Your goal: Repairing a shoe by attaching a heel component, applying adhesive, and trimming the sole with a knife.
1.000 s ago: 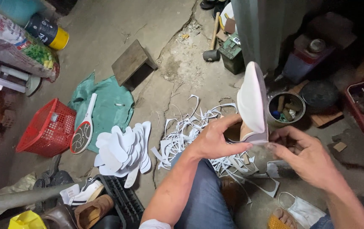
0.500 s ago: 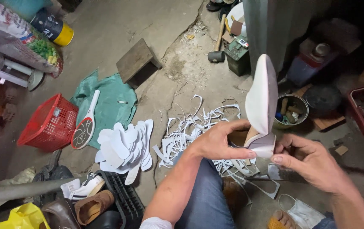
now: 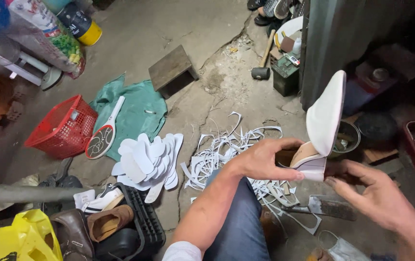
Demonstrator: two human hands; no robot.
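A white shoe sole piece with a heel block [image 3: 324, 121] stands upright in front of me. My left hand [image 3: 265, 159] grips it at the heel end. My right hand [image 3: 376, 198] is just to the right of the heel, fingers bent, its fingertips at or close to the heel's edge. A stack of white insole cut-outs [image 3: 147, 162] lies on the concrete floor to the left. White offcut strips [image 3: 226, 150] are scattered under my hands. My leg in blue trousers [image 3: 239, 227] is below.
A red basket [image 3: 62, 126], a racket-shaped swatter [image 3: 103, 133] on green cloth [image 3: 135, 108], a wooden block [image 3: 172, 70], a hammer [image 3: 263, 65], a small green box [image 3: 284, 75], a metal scraper [image 3: 323, 207], shoes on a black tray [image 3: 108, 222], a yellow bag [image 3: 21, 239].
The white sole has stayed upright in my left hand. My right hand has drawn back a little to the right of the heel. The view has shifted slightly.
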